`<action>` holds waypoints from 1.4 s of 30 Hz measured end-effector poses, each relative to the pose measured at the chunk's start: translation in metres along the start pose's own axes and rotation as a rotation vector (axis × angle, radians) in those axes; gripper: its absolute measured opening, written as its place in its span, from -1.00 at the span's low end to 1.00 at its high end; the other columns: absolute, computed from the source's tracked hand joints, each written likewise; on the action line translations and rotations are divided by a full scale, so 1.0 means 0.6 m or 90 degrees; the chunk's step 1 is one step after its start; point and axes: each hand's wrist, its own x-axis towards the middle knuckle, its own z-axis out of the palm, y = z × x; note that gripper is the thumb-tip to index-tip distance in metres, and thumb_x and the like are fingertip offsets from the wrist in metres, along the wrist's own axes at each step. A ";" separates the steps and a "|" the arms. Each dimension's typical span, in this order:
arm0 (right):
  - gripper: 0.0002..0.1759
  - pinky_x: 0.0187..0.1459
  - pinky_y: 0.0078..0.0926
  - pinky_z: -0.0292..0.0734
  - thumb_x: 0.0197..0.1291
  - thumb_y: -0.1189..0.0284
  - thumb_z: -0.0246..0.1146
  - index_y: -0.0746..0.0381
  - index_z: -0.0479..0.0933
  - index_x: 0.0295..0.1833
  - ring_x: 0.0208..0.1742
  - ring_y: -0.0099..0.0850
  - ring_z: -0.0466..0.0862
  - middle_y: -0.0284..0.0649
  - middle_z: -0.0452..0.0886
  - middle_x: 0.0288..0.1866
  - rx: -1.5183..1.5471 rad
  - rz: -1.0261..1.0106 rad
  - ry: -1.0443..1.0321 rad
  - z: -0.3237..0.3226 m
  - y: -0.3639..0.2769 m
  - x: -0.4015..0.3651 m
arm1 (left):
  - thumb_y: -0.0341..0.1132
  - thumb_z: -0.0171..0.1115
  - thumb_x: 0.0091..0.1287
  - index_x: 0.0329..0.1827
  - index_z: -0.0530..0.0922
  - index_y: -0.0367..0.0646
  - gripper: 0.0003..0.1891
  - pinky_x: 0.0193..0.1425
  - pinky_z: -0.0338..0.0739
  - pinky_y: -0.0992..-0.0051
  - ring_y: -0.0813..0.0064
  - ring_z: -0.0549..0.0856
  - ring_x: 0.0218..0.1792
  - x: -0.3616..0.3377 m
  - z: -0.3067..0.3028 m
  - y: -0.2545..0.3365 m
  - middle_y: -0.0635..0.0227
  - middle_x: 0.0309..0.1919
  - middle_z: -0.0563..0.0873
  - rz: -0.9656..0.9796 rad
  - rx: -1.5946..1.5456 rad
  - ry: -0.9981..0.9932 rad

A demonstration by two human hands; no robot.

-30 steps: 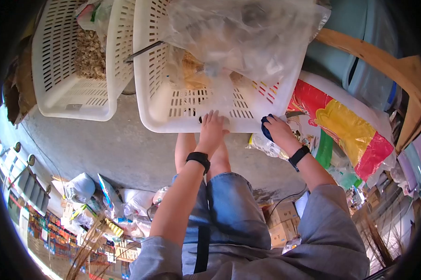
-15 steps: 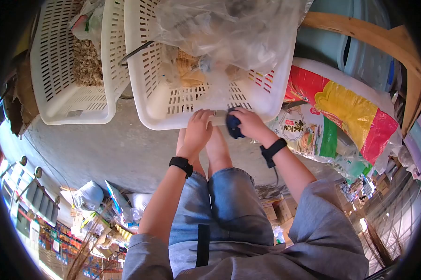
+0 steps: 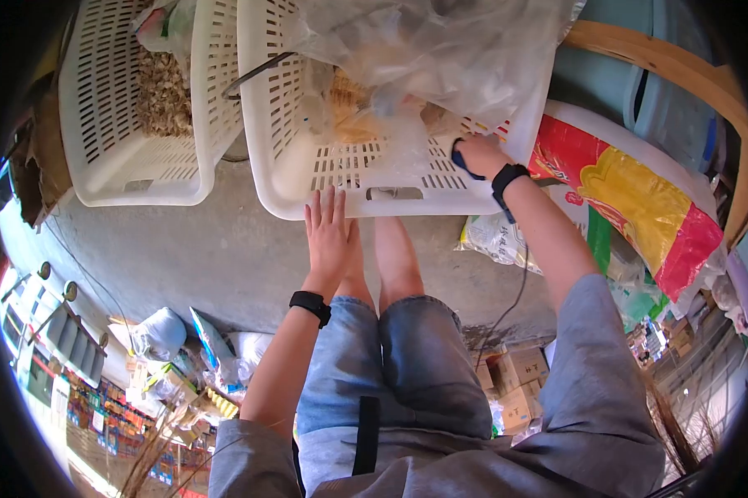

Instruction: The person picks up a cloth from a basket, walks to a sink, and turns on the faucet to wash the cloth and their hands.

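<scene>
My left hand (image 3: 328, 226) lies with straight fingers against the front rim of a large white slotted plastic basket (image 3: 295, 202). My right hand (image 3: 483, 156) is inside this basket, near its right wall, gripping a small dark blue cloth-like thing (image 3: 465, 159). Its exact kind does not show. Behind my right hand, a clear plastic bag (image 3: 473, 70) spreads over much of the basket. Under and beside the bag are tan, dried-looking contents (image 3: 350, 108), partly hidden. Both my wrists wear black bands.
A second white basket (image 3: 199, 178) with brown flaky material (image 3: 163, 95) stands at left. A dark rod (image 3: 258, 75) crosses the basket wall. At right lie a red and yellow printed sack (image 3: 631, 191) and a curved wooden piece (image 3: 664, 54). Cardboard boxes (image 3: 519, 369) sit behind me.
My right hand has moved with the dark blue thing from the front rim rightward and deeper into the basket. My left hand has flattened its fingers on the rim, shifting slightly left.
</scene>
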 end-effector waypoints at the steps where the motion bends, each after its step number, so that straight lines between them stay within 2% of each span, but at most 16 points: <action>1: -0.75 -0.14 -0.22 0.44 0.04 0.48 -0.02 0.26 0.53 -0.22 -0.12 -0.14 0.54 -0.08 0.54 -0.18 -0.090 0.013 -0.002 0.027 0.026 0.002 | -0.26 0.03 0.16 0.22 0.24 -0.16 -0.48 0.34 -0.08 0.11 0.07 0.11 0.29 0.001 0.001 0.000 0.17 0.25 0.23 0.000 -0.008 0.002; 5: -0.75 -0.10 -0.27 0.43 0.06 0.47 -0.02 0.31 0.51 -0.19 -0.08 -0.20 0.52 -0.14 0.54 -0.16 -0.312 -0.019 -0.045 0.041 0.024 -0.008 | -0.28 0.05 0.15 0.23 0.22 -0.17 -0.46 0.34 -0.08 0.11 0.08 0.10 0.30 0.000 -0.003 0.000 0.20 0.25 0.23 0.010 -0.022 0.001; 8: -0.74 -0.09 -0.31 0.42 0.06 0.47 0.00 0.31 0.52 -0.19 -0.10 -0.24 0.53 -0.15 0.54 -0.16 -0.269 0.016 -0.147 0.014 -0.004 -0.037 | -0.30 0.07 0.15 0.24 0.19 -0.17 -0.44 0.34 -0.14 0.06 0.05 0.06 0.31 -0.001 -0.001 -0.003 0.17 0.26 0.21 0.007 -0.045 -0.019; 9: -0.76 -0.13 -0.36 0.43 0.04 0.47 0.02 0.26 0.55 -0.22 -0.13 -0.28 0.55 -0.17 0.55 -0.18 -0.248 0.053 -0.108 0.030 -0.001 -0.051 | -0.29 0.07 0.15 0.24 0.19 -0.17 -0.44 0.34 -0.14 0.06 0.05 0.06 0.31 -0.001 -0.002 -0.003 0.17 0.26 0.21 0.005 -0.045 -0.024; 10: -0.77 -0.15 -0.40 0.44 0.02 0.48 0.03 0.23 0.57 -0.25 -0.15 -0.29 0.55 -0.17 0.56 -0.19 -0.271 0.006 -0.138 0.006 -0.012 -0.068 | -0.29 0.07 0.15 0.24 0.20 -0.17 -0.44 0.34 -0.14 0.06 0.05 0.06 0.31 0.000 -0.003 -0.003 0.17 0.26 0.21 0.002 -0.046 -0.028; 15: -0.83 -0.12 -0.38 0.41 -0.03 0.47 0.06 0.24 0.54 -0.34 -0.17 -0.26 0.53 -0.19 0.54 -0.30 -0.162 -0.037 -0.082 -0.037 -0.027 -0.142 | -0.28 0.06 0.14 0.20 0.25 -0.20 -0.48 0.34 -0.09 0.09 0.11 0.10 0.30 0.001 -0.010 0.000 0.20 0.24 0.24 -0.004 -0.035 -0.032; 18: -0.82 -0.13 -0.32 0.41 -0.09 0.47 0.11 0.25 0.50 -0.30 -0.17 -0.21 0.50 -0.17 0.51 -0.30 -0.012 0.013 -0.022 -0.036 -0.039 -0.169 | -0.27 0.06 0.15 0.19 0.26 -0.20 -0.48 0.34 -0.09 0.09 0.11 0.10 0.30 0.002 -0.008 -0.004 0.19 0.24 0.25 0.001 -0.041 -0.026; 19: -0.69 -0.10 -0.28 0.40 -0.15 0.51 0.14 0.24 0.44 -0.16 -0.15 -0.15 0.48 -0.11 0.47 -0.18 0.078 0.042 0.007 -0.047 -0.053 -0.184 | -0.26 0.05 0.15 0.19 0.26 -0.20 -0.48 0.34 -0.09 0.09 0.11 0.10 0.30 0.002 -0.008 -0.004 0.19 0.23 0.25 0.003 -0.043 -0.023; 24: -0.50 0.04 -0.27 0.36 -0.19 0.54 0.16 0.15 0.37 0.00 0.01 -0.10 0.43 -0.06 0.35 0.07 0.295 0.103 0.172 0.007 -0.122 -0.189 | -0.28 0.04 0.17 0.23 0.22 -0.16 -0.48 0.34 -0.15 0.06 0.04 0.07 0.30 0.003 -0.005 -0.004 0.20 0.26 0.21 -0.002 -0.066 -0.034; 26: -0.49 0.06 -0.27 0.36 -0.19 0.53 0.18 0.14 0.36 0.02 0.05 -0.10 0.41 -0.06 0.34 0.10 0.377 0.060 0.159 -0.010 -0.191 -0.158 | -0.28 0.03 0.18 0.23 0.22 -0.15 -0.48 0.34 -0.15 0.06 0.05 0.07 0.31 0.001 -0.004 -0.005 0.21 0.27 0.20 -0.004 -0.051 -0.035; 30: -0.46 0.07 -0.30 0.34 -0.22 0.61 0.17 0.13 0.37 0.03 0.07 -0.12 0.39 -0.11 0.33 0.09 0.450 -0.065 0.247 -0.017 -0.314 -0.093 | -0.27 0.00 0.18 0.21 0.25 -0.19 -0.50 0.34 -0.10 0.08 0.10 0.09 0.30 0.004 -0.005 -0.004 0.20 0.24 0.25 -0.002 -0.037 -0.037; 34: -0.45 0.05 -0.30 0.35 -0.22 0.61 0.18 0.14 0.38 0.04 0.07 -0.13 0.39 -0.12 0.34 0.09 0.373 -0.071 0.280 0.001 -0.288 -0.112 | -0.27 -0.02 0.20 0.21 0.25 -0.19 -0.52 0.33 -0.09 0.07 0.09 0.10 0.30 0.002 -0.005 -0.008 0.19 0.24 0.25 0.017 -0.028 -0.039; 36: -0.44 0.04 -0.30 0.36 -0.23 0.64 0.18 0.15 0.38 0.04 0.07 -0.14 0.40 -0.12 0.34 0.09 0.313 -0.045 0.298 0.019 -0.230 -0.151 | -0.27 -0.02 0.20 0.21 0.25 -0.18 -0.52 0.33 -0.09 0.07 0.08 0.10 0.30 0.001 -0.003 -0.007 0.19 0.24 0.25 0.026 -0.021 -0.040; 38: -0.54 0.03 -0.30 0.36 -0.12 0.55 0.18 0.12 0.40 0.02 0.08 -0.15 0.39 -0.09 0.33 0.12 0.266 0.021 0.262 0.017 -0.162 -0.196 | -0.27 -0.01 0.20 0.21 0.25 -0.18 -0.52 0.33 -0.08 0.07 0.08 0.11 0.29 0.002 -0.006 -0.005 0.18 0.24 0.25 0.026 -0.014 -0.044; 40: -0.46 0.06 -0.31 0.33 -0.20 0.58 0.22 0.11 0.39 0.04 0.11 -0.14 0.37 -0.13 0.32 0.14 0.217 0.118 0.259 0.030 -0.105 -0.244 | -0.27 0.00 0.20 0.21 0.25 -0.18 -0.52 0.33 -0.08 0.06 0.07 0.11 0.29 0.002 -0.005 -0.005 0.17 0.24 0.24 0.024 -0.016 -0.048; 42: -0.38 0.10 -0.32 0.31 -0.25 0.60 0.25 0.12 0.36 0.08 0.13 -0.15 0.34 -0.14 0.31 0.14 0.219 0.113 0.264 0.014 -0.059 -0.287 | -0.26 0.01 0.19 0.21 0.24 -0.17 -0.51 0.32 -0.08 0.06 0.07 0.11 0.29 0.006 -0.004 -0.006 0.17 0.24 0.24 0.028 -0.010 -0.053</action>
